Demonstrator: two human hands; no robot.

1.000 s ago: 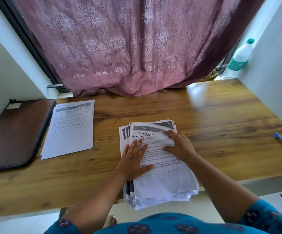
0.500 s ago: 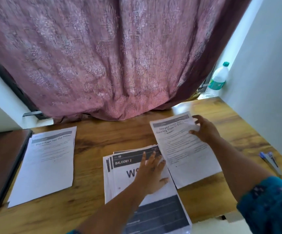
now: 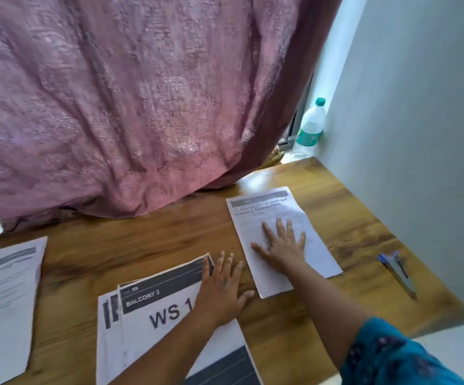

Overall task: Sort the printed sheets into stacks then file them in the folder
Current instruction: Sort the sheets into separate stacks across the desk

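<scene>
Pink curtain (image 3: 130, 107) behind wooden desk (image 3: 294, 323), grey wall (image 3: 420, 134).

Left hand (image 3: 221, 287) covers the end of "WS 1" on the top sheet (image 3: 167, 307); stack (image 3: 108, 309) beneath shows only as edge strips, and runs off the bottom edge. Right hand (image 3: 282, 245) hides mid text of the far sheet (image 3: 286, 234); its print is too blurred to read. Left sheet (image 3: 3, 301) cut off by the left edge, text illegible.

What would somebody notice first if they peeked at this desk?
Probably the big pink curtain hanging behind the wooden desk. Next, the two hands pressed flat on paper: the left hand on the pile topped "BALCONY 2", the right hand on a single sheet beside it.
</scene>
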